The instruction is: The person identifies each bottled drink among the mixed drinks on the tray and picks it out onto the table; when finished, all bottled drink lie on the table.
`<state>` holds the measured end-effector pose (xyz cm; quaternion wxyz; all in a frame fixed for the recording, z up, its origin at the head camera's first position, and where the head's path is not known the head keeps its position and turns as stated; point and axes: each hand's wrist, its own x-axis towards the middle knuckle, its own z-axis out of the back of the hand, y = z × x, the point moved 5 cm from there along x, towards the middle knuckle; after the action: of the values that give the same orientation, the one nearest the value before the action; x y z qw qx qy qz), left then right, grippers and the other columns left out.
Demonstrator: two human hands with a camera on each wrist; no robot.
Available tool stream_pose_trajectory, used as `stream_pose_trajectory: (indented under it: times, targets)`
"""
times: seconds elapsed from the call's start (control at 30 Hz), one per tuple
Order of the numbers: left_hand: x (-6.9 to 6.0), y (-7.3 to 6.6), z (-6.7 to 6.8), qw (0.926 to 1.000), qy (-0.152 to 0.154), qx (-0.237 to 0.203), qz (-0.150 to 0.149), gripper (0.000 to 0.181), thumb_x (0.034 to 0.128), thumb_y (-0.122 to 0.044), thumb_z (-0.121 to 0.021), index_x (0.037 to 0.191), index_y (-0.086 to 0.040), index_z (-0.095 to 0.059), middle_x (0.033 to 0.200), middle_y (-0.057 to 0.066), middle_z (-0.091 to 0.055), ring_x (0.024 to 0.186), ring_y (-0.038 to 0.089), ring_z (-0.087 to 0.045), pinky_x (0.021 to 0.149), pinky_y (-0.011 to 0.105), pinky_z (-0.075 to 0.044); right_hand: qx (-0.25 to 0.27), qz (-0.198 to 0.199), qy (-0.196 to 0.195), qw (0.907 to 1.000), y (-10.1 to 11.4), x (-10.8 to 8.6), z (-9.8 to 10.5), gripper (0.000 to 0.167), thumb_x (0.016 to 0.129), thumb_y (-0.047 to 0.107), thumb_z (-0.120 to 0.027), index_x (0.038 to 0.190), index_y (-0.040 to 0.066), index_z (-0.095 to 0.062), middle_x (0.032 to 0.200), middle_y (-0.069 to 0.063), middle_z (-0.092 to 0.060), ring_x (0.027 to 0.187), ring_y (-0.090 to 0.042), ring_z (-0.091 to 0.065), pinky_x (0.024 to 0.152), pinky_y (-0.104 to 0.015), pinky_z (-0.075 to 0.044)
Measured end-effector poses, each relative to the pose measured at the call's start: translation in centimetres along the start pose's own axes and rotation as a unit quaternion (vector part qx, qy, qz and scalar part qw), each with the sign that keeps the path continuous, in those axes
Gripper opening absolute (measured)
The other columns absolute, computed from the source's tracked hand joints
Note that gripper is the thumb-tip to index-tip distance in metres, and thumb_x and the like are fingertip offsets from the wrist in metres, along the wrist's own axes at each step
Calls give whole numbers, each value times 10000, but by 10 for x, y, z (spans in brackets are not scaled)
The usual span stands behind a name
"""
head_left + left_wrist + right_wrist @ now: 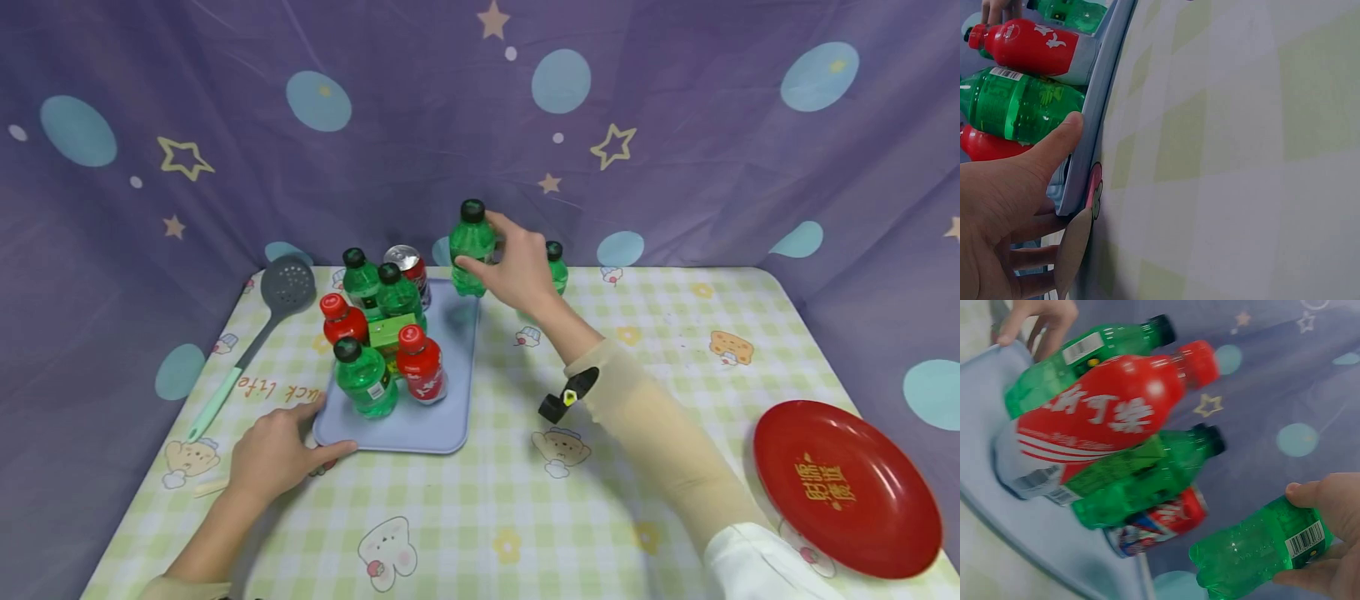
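My right hand (520, 265) grips a green soda bottle (470, 250) with a black cap, thumb on one side and fingers on the other. It is upright above the back right corner of a light blue tray (457, 417). My left hand (273, 454) touches the tray's front left corner, its thumb and fingers spread along two sides. On the tray stand a green bottle (367, 387), several similar bottles, a red-capped bottle (422, 367), another red bottle (345, 321), a soda can (411, 271) and a green box (390, 333). The box is partly hidden.
Another green bottle (556, 267) stands behind my right hand, partly hidden by it. Left of the tray lies a slotted skimmer (288, 287) with a mint handle. A red oval plate (847, 492) lies at the right. Purple cloth (675, 167) hangs behind the checked table.
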<state>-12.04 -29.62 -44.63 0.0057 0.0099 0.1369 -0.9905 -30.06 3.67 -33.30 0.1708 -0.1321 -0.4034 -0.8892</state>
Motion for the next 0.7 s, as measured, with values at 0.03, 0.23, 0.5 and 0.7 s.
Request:
stream_pose_trajectory:
  times: [0.03, 0.23, 0.5, 0.7]
  targets:
    - [0, 0, 0, 10000, 4, -7, 9, 1063, 677, -763, -875, 1390, 1, -686, 1286, 326, -707, 1003, 508, -735, 562, 444, -539, 72, 14, -55, 10000, 1, 0, 6, 776, 910, 389, -861, 1539, 56, -552, 1477, -156, -668, 1068, -288, -784, 954, -411, -616]
    - [1, 1, 0, 10000, 20, -23, 18, 1098, 668, -803, -852, 1386, 10, -685, 1285, 344, -697, 993, 518, -731, 550, 434, -528, 238, 248, -460, 9983, 14, 3, 43, 742, 883, 383, -889, 1507, 109, -598, 1403, -134, -721, 1096, -284, -796, 966, -389, -621]
    - [-2, 0, -1, 10000, -43, -48, -21, 1032, 695, -733, -883, 1376, 18, -690, 1286, 330, -707, 1040, 523, -728, 600, 483, -572, 221, 132, -1110, 9935, 20, 4, 90, 693, 883, 364, -893, 1484, 145, -627, 1341, -100, -759, 1075, -259, -804, 985, -363, -608]
    - [-2, -2, 0, 10000, -49, -17, -46, 1021, 702, -724, -883, 1379, 15, -688, 1295, 328, -704, 1061, 531, -721, 624, 509, -580, 228, 104, -1541, 9877, 9, 4, 122, 636, 892, 310, -890, 1458, 148, -652, 1312, -100, -772, 1096, -258, -800, 1003, -345, -602]
